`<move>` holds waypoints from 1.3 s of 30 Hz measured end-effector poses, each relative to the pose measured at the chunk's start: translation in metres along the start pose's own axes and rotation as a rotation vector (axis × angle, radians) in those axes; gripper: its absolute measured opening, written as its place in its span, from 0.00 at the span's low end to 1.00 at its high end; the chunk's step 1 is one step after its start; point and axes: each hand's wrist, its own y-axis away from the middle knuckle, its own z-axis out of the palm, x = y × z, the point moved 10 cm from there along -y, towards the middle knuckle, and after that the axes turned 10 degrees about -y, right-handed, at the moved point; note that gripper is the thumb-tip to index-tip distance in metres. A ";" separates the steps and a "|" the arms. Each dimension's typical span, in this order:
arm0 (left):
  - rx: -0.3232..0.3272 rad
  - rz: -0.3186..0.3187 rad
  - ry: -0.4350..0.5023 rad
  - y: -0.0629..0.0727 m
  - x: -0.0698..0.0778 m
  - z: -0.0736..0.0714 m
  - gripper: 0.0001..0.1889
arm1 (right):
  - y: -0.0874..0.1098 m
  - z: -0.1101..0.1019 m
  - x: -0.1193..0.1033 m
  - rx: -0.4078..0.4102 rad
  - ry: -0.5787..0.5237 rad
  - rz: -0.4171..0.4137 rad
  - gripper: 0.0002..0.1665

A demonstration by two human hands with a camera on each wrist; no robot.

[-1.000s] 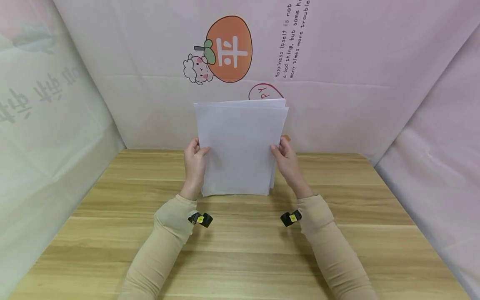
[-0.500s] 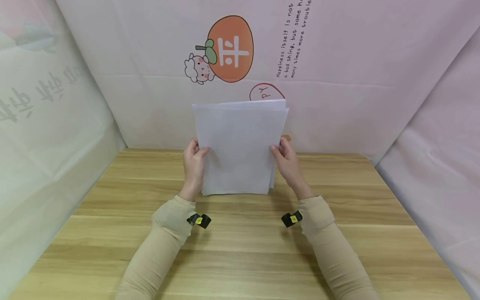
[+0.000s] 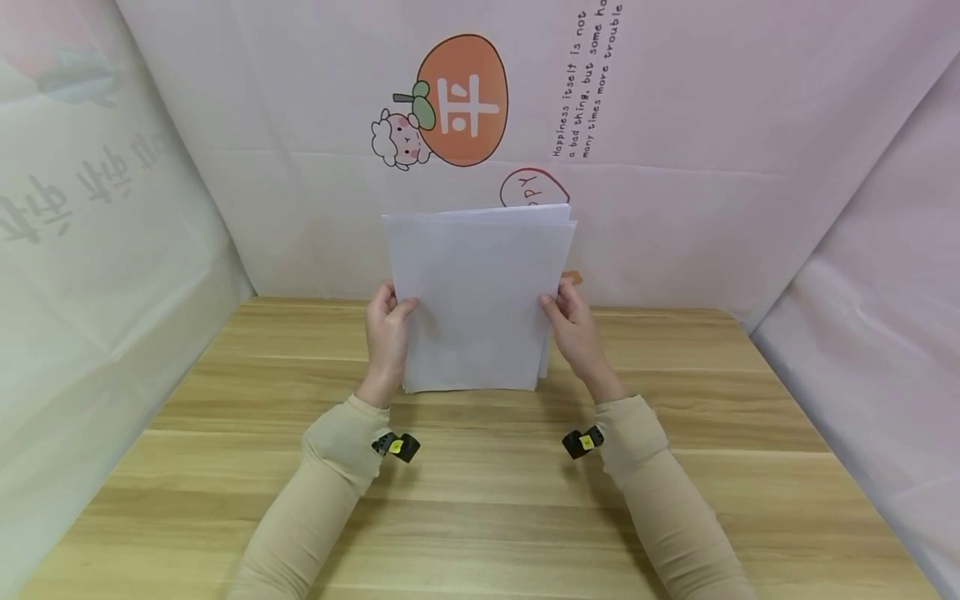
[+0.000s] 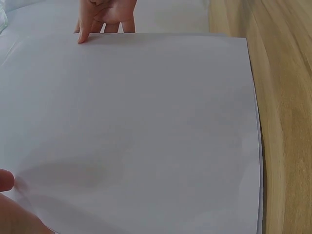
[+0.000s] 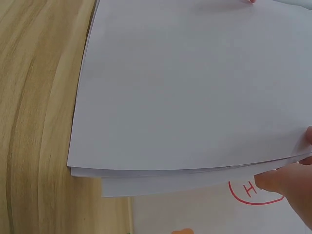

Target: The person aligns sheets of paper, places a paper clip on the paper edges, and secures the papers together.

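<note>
A stack of white paper sheets (image 3: pixel 480 308) stands upright over the far middle of the table, its lower edge right at the tabletop. My left hand (image 3: pixel 387 337) grips the stack's left edge, thumb on the front face and fingers behind. On the opposite edge my right hand (image 3: pixel 581 337) pinches the sheets the same way. In the right wrist view the sheets (image 5: pixel 190 87) are uneven, with rear ones sticking out past the front one beside the right hand (image 5: pixel 287 183). The left wrist view shows the blank front sheet (image 4: pixel 146 122) and, across it, the right hand (image 4: pixel 107 17).
The wood-grain table (image 3: pixel 480 517) runs up to a pale cloth backdrop (image 3: pixel 712 225) with a printed orange fruit (image 3: pixel 465 100) and lettering. White cloth hangs at both sides. A small black wrist camera (image 3: pixel 401 447) sits at each beige sleeve.
The top of the stack has dropped slightly in the head view, and its top left corner has shifted a little left. Both hands keep their hold.
</note>
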 end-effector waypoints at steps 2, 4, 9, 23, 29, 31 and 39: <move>0.004 0.001 0.008 0.000 0.000 0.000 0.13 | 0.000 0.000 0.001 0.002 -0.007 0.000 0.20; 0.006 0.004 0.009 0.001 0.001 -0.001 0.13 | 0.001 0.000 0.001 0.006 -0.014 0.003 0.20; 0.011 0.013 0.016 0.002 0.003 -0.002 0.12 | 0.001 0.001 0.002 0.008 -0.012 0.000 0.21; 0.011 0.027 0.025 0.003 0.004 -0.004 0.13 | 0.002 0.004 0.001 0.021 -0.003 0.018 0.18; 0.010 0.015 0.022 0.003 0.003 -0.004 0.13 | 0.002 0.005 -0.001 0.011 0.013 0.006 0.15; 0.009 0.007 0.021 0.003 0.003 -0.004 0.13 | 0.002 0.004 0.000 0.011 0.005 0.004 0.15; -0.019 -0.011 0.013 0.003 0.004 -0.004 0.15 | 0.001 0.004 0.002 0.016 -0.008 -0.002 0.15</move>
